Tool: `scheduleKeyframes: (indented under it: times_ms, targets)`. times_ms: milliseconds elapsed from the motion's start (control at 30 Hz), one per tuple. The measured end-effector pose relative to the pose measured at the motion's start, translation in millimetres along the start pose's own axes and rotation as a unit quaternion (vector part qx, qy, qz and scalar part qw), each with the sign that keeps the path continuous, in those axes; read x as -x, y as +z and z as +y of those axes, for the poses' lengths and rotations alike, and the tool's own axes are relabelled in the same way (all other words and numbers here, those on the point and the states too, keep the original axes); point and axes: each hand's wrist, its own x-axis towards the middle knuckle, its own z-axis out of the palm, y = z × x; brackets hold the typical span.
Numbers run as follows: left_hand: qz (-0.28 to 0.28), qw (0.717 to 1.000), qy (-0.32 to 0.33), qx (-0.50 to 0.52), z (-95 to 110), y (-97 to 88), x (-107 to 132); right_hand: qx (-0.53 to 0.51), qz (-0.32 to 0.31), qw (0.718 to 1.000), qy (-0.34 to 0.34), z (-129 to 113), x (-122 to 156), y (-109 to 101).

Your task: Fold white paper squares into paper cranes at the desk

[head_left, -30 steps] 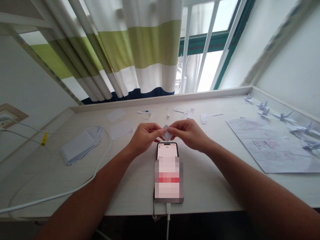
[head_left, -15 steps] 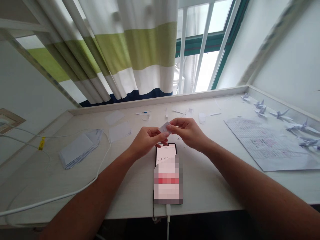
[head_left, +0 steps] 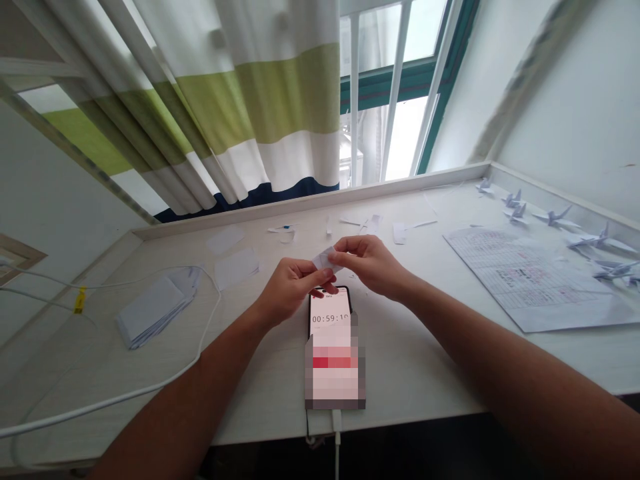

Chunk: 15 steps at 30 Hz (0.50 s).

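Observation:
A small folded piece of white paper is held between both hands, above the far end of the phone. My left hand pinches its lower left side, thumb on top and fingers curled beneath. From the right, my right hand grips the paper's other side between thumb and fingers. Directly below lies a phone showing a running timer, its lower screen blurred out and a white cable plugged into its near end. Fine creases in the paper are too small to make out.
Folded paper cranes line the right edge beside a printed sheet. Stacked paper lies at the left, partly ringed by a white cord. Paper scraps are scattered behind the hands, before the raised back edge.
The view has shifted slightly, so the desk items sit a little further left. Both hands still hold the paper, with only a small change in finger position. The timer has advanced.

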Motion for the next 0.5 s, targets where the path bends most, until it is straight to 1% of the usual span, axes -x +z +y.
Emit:
scheduleKeyframes:
  times_ms: [67,133,267,333,400,500]
  targets:
    - [-0.007,1.0,0.001,-0.004,-0.2,0.4,0.8,-0.009,-0.029,1.0,0.008,-0.3,0.6,-1.2]
    - [-0.02,1.0,0.003,-0.008,0.0,0.9,1.4,-0.015,-0.046,0.999,0.006,0.0,1.5,-1.3]
    - [-0.037,0.999,-0.002,-0.007,1.8,1.9,2.0,-0.045,-0.048,0.998,0.001,1.5,2.3,-0.5]
    - [-0.035,0.999,-0.004,-0.002,2.5,2.2,1.6,-0.056,-0.054,0.997,0.006,1.6,1.7,-1.1]
    - [-0.02,1.0,-0.008,0.006,2.4,1.9,0.8,-0.059,-0.06,0.996,0.009,1.3,0.5,-2.6]
    - [-0.003,1.0,-0.01,0.009,0.9,0.4,-0.6,-0.061,-0.032,0.998,0.005,1.4,-1.4,-5.1]
